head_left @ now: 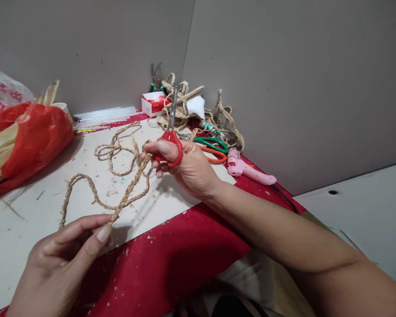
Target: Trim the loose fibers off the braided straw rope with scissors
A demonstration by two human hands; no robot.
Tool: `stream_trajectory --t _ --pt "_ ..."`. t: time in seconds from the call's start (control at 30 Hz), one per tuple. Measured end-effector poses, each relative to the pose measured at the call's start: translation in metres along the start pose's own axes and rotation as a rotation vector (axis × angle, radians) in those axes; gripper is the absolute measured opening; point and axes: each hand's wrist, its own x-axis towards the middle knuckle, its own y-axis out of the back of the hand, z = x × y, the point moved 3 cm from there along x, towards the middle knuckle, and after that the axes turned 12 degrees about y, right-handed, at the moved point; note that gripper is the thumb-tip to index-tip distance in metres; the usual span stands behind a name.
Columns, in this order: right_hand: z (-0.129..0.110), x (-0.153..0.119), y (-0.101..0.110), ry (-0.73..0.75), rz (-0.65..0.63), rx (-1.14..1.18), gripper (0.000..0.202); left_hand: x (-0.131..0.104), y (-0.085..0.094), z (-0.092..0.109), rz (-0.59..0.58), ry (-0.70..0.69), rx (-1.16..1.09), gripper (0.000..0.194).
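Observation:
A braided straw-coloured cord (pixel 129 190) stretches between my two hands above a white board (pixel 185 193). My left hand (pixel 66 255) pinches its near part between thumb and fingertips. With my right hand (pixel 188 169) I hold small red-handled scissors (pixel 172 127), the thumb through one loop and the blades pointing up and away from the cord. The fingertips of that same hand also grip the cord's farther part. More of the braid curves loosely across the board, partly behind my hands.
Red plastic bag (pixel 39 136) with pale husk strips at left. Glue sticks (pixel 105 115) lie along the wall. At the back are a small red-white box (pixel 153 103), pliers (pixel 156 77) and heaped braids (pixel 181 110). Green-handled (pixel 214 143) and orange-handled (pixel 214 155) scissors lie near a pink glue gun (pixel 249 169).

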Motion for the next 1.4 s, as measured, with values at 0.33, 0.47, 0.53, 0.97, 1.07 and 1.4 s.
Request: stream_trajectory --t 0.33,0.47,0.53,0.97,1.07,1.4 --pt "0.002 0.003 0.003 -0.038 -0.129 -0.460 0.039 0.002 0.000 -0.001 -0.023 0.101 -0.110 0.042" --pt "-0.018 0.000 0.003 0.246 -0.190 -0.822 0.033 0.002 -0.003 0.005 0.003 0.091 -0.217 0.042" --pt "-0.025 -0.009 -0.005 0.359 -0.330 -0.988 0.030 0.002 -0.004 0.005 -0.013 0.113 -0.284 0.042" --pt "-0.007 -0.039 -0.035 0.465 -0.875 -1.569 0.028 0.009 -0.006 0.003 0.002 0.121 -0.318 0.042" --pt "-0.008 -0.040 -0.035 0.439 -0.893 -1.597 0.028 0.010 -0.005 0.000 -0.052 0.151 -0.340 0.040" --pt "-0.008 -0.036 -0.040 0.237 -1.067 -1.572 0.030 0.010 -0.010 -0.001 -0.087 0.230 -0.422 0.038"
